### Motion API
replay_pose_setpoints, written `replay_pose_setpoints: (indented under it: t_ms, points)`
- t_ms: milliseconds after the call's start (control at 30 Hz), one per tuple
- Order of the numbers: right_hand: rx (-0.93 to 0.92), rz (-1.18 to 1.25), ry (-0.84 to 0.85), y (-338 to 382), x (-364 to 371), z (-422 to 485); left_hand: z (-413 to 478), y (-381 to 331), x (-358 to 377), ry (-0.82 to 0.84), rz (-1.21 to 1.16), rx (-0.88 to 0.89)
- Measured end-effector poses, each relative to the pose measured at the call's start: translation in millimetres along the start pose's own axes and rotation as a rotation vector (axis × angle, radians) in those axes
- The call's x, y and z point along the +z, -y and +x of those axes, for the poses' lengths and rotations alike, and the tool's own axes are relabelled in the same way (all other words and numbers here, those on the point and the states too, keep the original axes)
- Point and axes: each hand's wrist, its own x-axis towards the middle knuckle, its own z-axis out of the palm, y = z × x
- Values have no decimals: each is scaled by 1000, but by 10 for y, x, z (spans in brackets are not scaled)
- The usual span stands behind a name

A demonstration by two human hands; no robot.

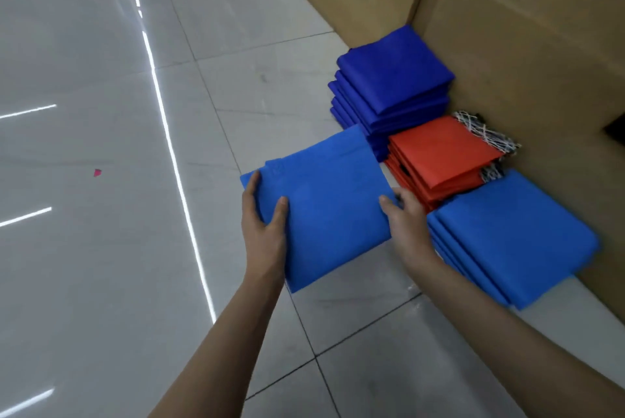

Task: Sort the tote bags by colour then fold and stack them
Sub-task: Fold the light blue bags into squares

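Both forearms reach forward, left hand (263, 214) and right hand (407, 214) gripping opposite edges of a folded light-blue tote bag (331, 208).

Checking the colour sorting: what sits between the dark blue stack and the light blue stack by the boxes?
In the head view, the red stack sits between the dark blue stack and the light blue stack.

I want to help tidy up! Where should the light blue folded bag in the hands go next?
Probably onto the light blue stack of folded fabric bags at the right. Both the left hand and right hand hold the light blue folded fabric tote bag, and its colour matches that pile, not the dark blue stack or the red-orange stack.
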Motion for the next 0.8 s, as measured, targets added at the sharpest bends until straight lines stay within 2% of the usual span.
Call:
replay_pose_setpoints:
  t_ms: [200, 333, 433, 533, 667, 800]
  points:
    - [-174, -84, -344, -82, -1136, -233, -510, -169, 940, 199, -89, 46]
    - [-169, -203, -510, -283, -1830, -261, -890, -72, 1343, 478, -108, -43]
    - [-82, -269, -555, -528, -2254, -120, -1020, 84, 1569, 728, 33, -162]
    - [-66, -480, -546, -694, -2589, 141, -1062, 211, 1834, 891, 291, -156]
    - [-101, -796, -481, -774, -2713, 481, -1083, 336, 2185, 833, 654, 56]
    - [-266, -1153, -458, -820, -2586, 612, -1089, 434, 2371, 701, 933, 88]
